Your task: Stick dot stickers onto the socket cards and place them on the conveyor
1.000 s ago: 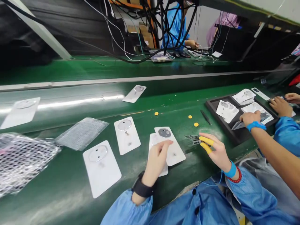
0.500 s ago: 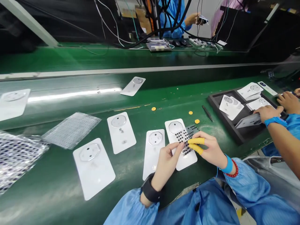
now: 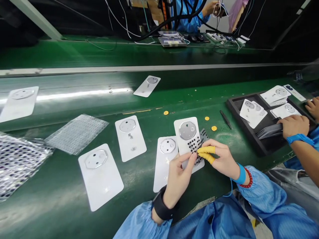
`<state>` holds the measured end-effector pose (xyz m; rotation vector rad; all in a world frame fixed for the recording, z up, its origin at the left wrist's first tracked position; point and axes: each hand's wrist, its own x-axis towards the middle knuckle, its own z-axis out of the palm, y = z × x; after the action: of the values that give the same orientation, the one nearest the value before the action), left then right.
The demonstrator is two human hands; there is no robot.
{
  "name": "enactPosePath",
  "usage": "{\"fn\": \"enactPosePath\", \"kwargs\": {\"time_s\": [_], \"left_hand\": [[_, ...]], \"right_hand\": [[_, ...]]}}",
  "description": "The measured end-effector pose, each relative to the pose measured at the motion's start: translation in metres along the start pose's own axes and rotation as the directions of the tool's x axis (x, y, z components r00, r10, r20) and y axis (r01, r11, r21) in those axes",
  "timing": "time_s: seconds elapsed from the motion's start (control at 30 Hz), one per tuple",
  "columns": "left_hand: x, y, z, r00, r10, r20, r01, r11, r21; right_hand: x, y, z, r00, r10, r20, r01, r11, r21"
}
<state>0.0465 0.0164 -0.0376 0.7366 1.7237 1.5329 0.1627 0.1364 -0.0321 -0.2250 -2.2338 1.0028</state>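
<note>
My left hand (image 3: 179, 177), with a black band at the wrist, pinches the lower left side of a thin sheet of black dots (image 3: 194, 144). Yellow finger cots cover the thumb and a finger of my right hand (image 3: 222, 158), which are closed on the sheet's right side. Their tips nearly meet those of the left. Behind the sheet is a white phone back panel (image 3: 180, 128) with a round silver camera area; whether my left fingers also grip it is hidden. Another white panel (image 3: 161, 169) lies close by, its upper right corner overlapped.
More white panels (image 3: 101, 179) lie leftward, beside bubble wrap (image 3: 77, 134). Yellow round pieces (image 3: 214, 128) and black tweezers (image 3: 226, 119) lie ahead. Rightward, a co-worker's hand (image 3: 295, 126) reaches into a black tray (image 3: 249, 137) of panels. Cables (image 3: 174, 18) hang at the back.
The panel under my hands has shifted up and left, now overlapping its neighbour. My fingertips stay at the dotted sheet. The co-worker's panels in the tray now look fanned. The view has shifted slightly.
</note>
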Motion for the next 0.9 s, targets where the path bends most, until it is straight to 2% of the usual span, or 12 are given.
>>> {"fn": "enactPosePath", "kwargs": {"time_s": [0.2,0.33,0.57,0.77,0.83,0.9], "left_hand": [[0.001,0.000,-0.001,1.000,0.006,0.009,-0.006,1.000,0.020],[0.002,-0.004,0.000,1.000,-0.017,0.007,0.017,1.000,0.000],[0.006,-0.007,0.002,0.998,-0.051,0.022,0.052,0.997,-0.050],[0.005,-0.013,0.006,0.996,-0.086,0.029,0.088,0.994,-0.070],[0.006,-0.013,0.006,0.995,-0.097,0.029,0.099,0.993,-0.068],[0.009,-0.012,0.005,0.995,-0.100,0.023,0.101,0.993,-0.057]], "right_hand": [[-0.001,0.002,-0.004,0.984,-0.122,0.128,0.149,0.962,-0.227],[-0.003,0.007,-0.003,0.964,-0.139,0.225,0.213,0.913,-0.347],[-0.005,0.015,0.001,0.975,-0.151,0.165,0.193,0.942,-0.276],[-0.008,0.015,0.001,0.961,-0.152,0.233,0.223,0.921,-0.318],[-0.006,0.016,0.001,0.962,-0.126,0.242,0.192,0.942,-0.273],[-0.005,0.019,0.002,0.970,-0.060,0.235,0.108,0.975,-0.193]]}}
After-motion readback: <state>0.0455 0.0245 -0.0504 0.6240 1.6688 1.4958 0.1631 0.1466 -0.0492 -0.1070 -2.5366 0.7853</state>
